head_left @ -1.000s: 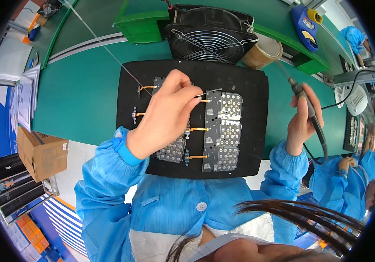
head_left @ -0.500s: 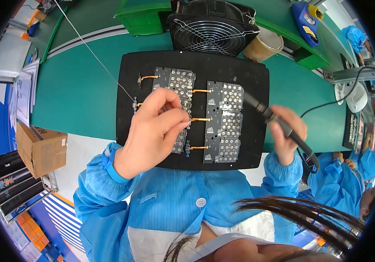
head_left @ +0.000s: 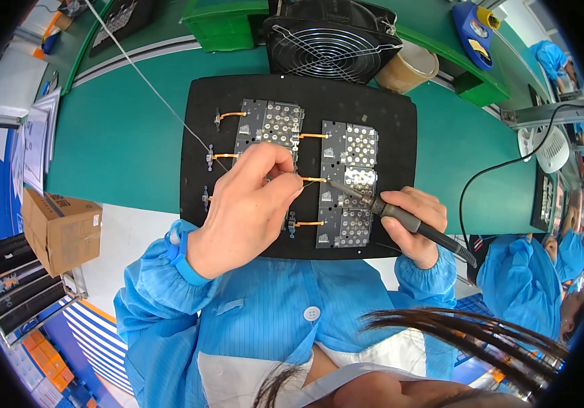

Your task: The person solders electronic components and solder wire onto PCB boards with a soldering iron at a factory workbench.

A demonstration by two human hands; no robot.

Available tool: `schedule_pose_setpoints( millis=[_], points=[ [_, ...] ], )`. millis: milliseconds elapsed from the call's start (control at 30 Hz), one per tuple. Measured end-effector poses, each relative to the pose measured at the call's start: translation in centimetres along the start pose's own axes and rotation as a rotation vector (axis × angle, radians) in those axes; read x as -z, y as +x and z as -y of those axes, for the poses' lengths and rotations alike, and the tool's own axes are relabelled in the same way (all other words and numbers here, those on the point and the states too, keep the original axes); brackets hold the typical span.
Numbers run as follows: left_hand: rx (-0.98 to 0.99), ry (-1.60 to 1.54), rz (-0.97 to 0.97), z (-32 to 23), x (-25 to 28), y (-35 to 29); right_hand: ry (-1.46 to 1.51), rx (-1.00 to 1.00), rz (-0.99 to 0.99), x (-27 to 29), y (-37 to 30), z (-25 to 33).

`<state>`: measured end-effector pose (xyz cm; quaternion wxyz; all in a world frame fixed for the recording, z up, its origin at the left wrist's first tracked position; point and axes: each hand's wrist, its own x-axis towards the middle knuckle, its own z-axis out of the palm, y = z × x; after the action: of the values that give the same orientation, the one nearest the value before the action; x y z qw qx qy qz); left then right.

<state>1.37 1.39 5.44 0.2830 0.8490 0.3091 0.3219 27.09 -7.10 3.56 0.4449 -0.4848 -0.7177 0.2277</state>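
My right hand [head_left: 415,228] grips a black soldering iron [head_left: 407,219]. Its tip reaches the middle board of the right column, close to an orange flat cable [head_left: 314,180]. A thin solder wire [head_left: 147,85] runs from the upper left to my left hand [head_left: 244,207], whose thumb and forefinger pinch it near that same joint. Dark circuit boards [head_left: 332,146] with rows of round pale components lie in two columns on a black mat [head_left: 373,102]. Part of the left column [head_left: 254,122] is hidden under my left hand. Small connectors [head_left: 210,157] end the orange cables.
Behind the mat stands a black fan [head_left: 326,58] with a wire guard, between a green bin [head_left: 217,30] and a beige tub [head_left: 411,66]. The iron's black cord [head_left: 484,175] loops at right. A cardboard box [head_left: 64,231] is at left; a person in blue [head_left: 520,279] sits at right.
My right hand has brought the soldering iron left and down onto the right column's middle board. The left hand has shifted slightly right, still pinching the wire.
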Motion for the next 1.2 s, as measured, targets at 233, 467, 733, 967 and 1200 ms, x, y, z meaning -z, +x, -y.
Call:
schedule_pose_setpoints(
  millis=[233, 467, 733, 967, 1200],
  points=[
    [-0.027, 0.051, 0.037, 0.0, -0.5, 0.3, 0.013, 0.015, 0.0, 0.0, 0.0, -0.2],
    [-0.077, 0.075, 0.101, 0.0, -1.3, 0.7, 0.016, 0.003, -0.002, 0.0, 0.0, -0.3],
    [0.082, 0.021, 0.101, 0.2, -1.9, 0.6, 0.014, 0.01, 0.0, 0.1, 0.2, -0.2],
    [0.114, -0.036, 0.119, 1.3, -2.9, 0.5, 0.021, 0.011, 0.001, 0.1, 0.4, -0.3],
    [0.123, -0.07, 0.096, 1.2, -2.9, 0.6, 0.044, 0.006, 0.016, 0.3, 0.3, -0.3]
  ],
)
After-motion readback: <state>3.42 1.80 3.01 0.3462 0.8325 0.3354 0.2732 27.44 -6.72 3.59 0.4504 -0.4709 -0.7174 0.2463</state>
